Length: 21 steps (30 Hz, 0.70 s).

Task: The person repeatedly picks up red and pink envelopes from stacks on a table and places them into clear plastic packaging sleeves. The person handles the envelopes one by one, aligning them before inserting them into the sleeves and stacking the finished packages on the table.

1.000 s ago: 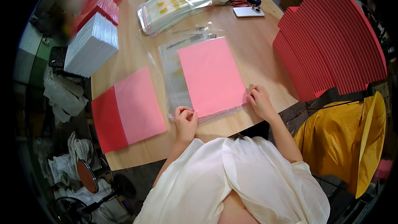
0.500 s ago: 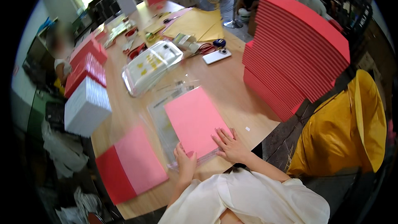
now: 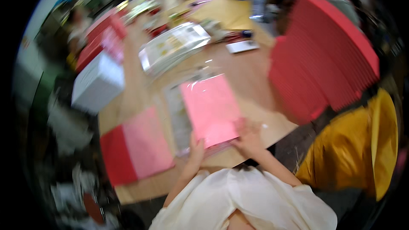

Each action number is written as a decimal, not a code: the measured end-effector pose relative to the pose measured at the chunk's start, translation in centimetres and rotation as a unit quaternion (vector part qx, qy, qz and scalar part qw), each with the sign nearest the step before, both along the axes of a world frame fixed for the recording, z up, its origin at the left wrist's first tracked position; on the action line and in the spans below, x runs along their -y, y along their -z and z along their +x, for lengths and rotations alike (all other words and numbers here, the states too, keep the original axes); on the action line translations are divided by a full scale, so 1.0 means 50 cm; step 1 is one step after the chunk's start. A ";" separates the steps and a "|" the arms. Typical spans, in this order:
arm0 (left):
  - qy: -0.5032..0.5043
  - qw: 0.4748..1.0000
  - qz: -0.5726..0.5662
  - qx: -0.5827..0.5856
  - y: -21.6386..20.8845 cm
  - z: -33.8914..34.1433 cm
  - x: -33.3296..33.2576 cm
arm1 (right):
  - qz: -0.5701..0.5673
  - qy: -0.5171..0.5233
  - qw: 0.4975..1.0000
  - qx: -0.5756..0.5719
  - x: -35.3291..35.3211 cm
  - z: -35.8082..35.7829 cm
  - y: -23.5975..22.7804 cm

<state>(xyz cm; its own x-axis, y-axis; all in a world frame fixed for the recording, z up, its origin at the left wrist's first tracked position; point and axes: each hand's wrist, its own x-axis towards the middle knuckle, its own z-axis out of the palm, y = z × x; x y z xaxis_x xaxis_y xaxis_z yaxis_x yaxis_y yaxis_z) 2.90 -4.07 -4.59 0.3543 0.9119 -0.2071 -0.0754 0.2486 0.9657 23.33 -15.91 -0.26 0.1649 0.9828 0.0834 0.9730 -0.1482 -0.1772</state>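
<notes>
Lay flat on the wooden surface (image 3: 251, 76), that pink sheet (image 3: 211, 106), on clear sleeves, right at the near edge. Pressed on its lower corners by both hands — left hand (image 3: 197, 148) at the near left corner, right hand (image 3: 248, 138) spread over the near right one; too blurred to tell whether the fingers pinched anything or just rested. Looked like the squaring-up step, with a steady slide into the sleeve called for next, red stack (image 3: 328, 55) well apart.

Loose cream-white top, short wide sleeves, forearms bare.
</notes>
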 end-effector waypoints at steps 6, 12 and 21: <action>-0.057 0.993 -0.063 0.082 -0.132 -0.114 -0.002 | 0.271 0.058 0.933 -0.229 0.017 0.075 -0.027; -0.146 0.985 0.066 0.067 -0.206 -0.478 -0.028 | 0.250 0.075 0.923 -0.281 0.013 0.078 -0.027; -0.210 0.977 0.005 -0.033 -0.250 -0.950 -0.021 | 0.229 0.035 0.927 -0.296 -0.030 0.024 -0.022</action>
